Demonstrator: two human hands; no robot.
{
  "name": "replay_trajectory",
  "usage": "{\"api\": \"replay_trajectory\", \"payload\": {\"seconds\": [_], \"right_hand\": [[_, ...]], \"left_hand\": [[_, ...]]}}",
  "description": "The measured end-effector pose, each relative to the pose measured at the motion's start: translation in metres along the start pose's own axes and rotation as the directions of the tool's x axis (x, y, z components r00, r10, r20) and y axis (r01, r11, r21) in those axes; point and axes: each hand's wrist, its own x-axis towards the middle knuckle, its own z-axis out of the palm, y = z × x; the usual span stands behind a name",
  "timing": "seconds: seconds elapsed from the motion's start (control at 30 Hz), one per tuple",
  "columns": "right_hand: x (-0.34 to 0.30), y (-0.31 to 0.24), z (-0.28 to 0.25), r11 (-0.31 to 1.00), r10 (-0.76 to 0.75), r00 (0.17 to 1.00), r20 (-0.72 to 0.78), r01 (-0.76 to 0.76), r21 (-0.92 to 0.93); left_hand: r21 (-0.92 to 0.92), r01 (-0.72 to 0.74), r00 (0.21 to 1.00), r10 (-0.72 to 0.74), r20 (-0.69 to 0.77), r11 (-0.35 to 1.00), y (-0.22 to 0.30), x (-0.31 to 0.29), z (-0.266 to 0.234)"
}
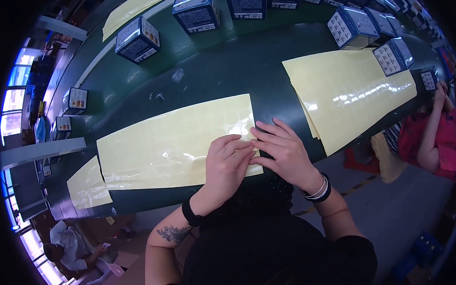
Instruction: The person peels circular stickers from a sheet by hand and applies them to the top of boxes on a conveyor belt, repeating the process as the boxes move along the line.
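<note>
A pale yellow glossy sheet [158, 150] with faint round outlines, resembling a sheet of clear stickers, lies on the dark green table in front of me. Over its right end, my left hand [228, 165] is closed, its thumb and fingers pinched together. What they hold, if anything, is too small to make out. My right hand [286, 153] comes from the right with its fingers stretched and spread, the tips meeting the left fingertips at the sheet's edge. Its thumb reaches over the sheet's lower right corner.
Another stack of yellow sheets [357, 98] lies to the right, with a small blue box [393, 56] on its far corner. Several blue boxes [196, 13] line the far side. A smaller yellow piece [89, 185] lies left. A person in red [429, 140] works at the right; another sits lower left.
</note>
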Motion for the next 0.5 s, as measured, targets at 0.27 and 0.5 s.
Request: {"api": "replay_trajectory", "payload": {"seconds": [0.27, 0.5], "right_hand": [[0.0011, 0.0011, -0.0028, 1.0, -0.005, 1.0, 0.004, 0.005, 0.013], [0.0008, 0.0006, -0.0058, 1.0, 0.011, 1.0, 0.002, -0.011, 0.024]], "left_hand": [[-0.006, -0.027, 1.0, 0.027, -0.01, 1.0, -0.0003, -0.0033, 0.0008], [-0.019, 0.021, 1.0, -0.021, 0.013, 1.0, 0.0067, 0.0021, 0.0005]]}}
